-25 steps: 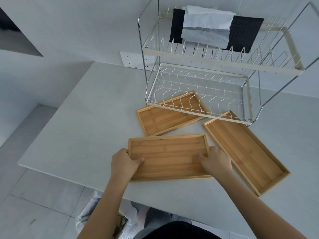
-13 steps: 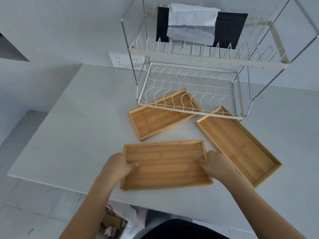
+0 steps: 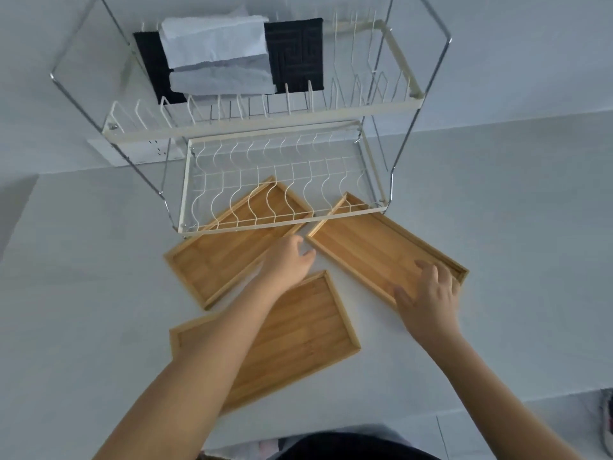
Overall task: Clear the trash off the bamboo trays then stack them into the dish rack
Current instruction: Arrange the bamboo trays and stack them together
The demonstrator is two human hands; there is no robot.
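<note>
Three empty bamboo trays lie on the white counter. The near tray (image 3: 305, 340) lies flat under my left forearm. The left tray (image 3: 219, 260) and the right tray (image 3: 371, 247) both reach partly under the wire dish rack (image 3: 282, 224). My left hand (image 3: 288, 260) hovers with loosely curled fingers between the left and right trays, holding nothing. Spread open, my right hand (image 3: 428, 293) rests over the near right end of the right tray, thumb at its front rim. No trash shows on any tray.
The two-tier rack stands at the back against the wall; its lower wire shelf is bare. A black mat (image 3: 298, 51) and folded grey cloths (image 3: 219, 54) lie on its upper tier. A wall socket (image 3: 139, 151) is behind the rack. The counter edge (image 3: 464, 406) runs near me.
Both hands have let go of the near tray and moved forward. The left now hovers between the two far trays; the right has landed on the right tray. The view tilted.
</note>
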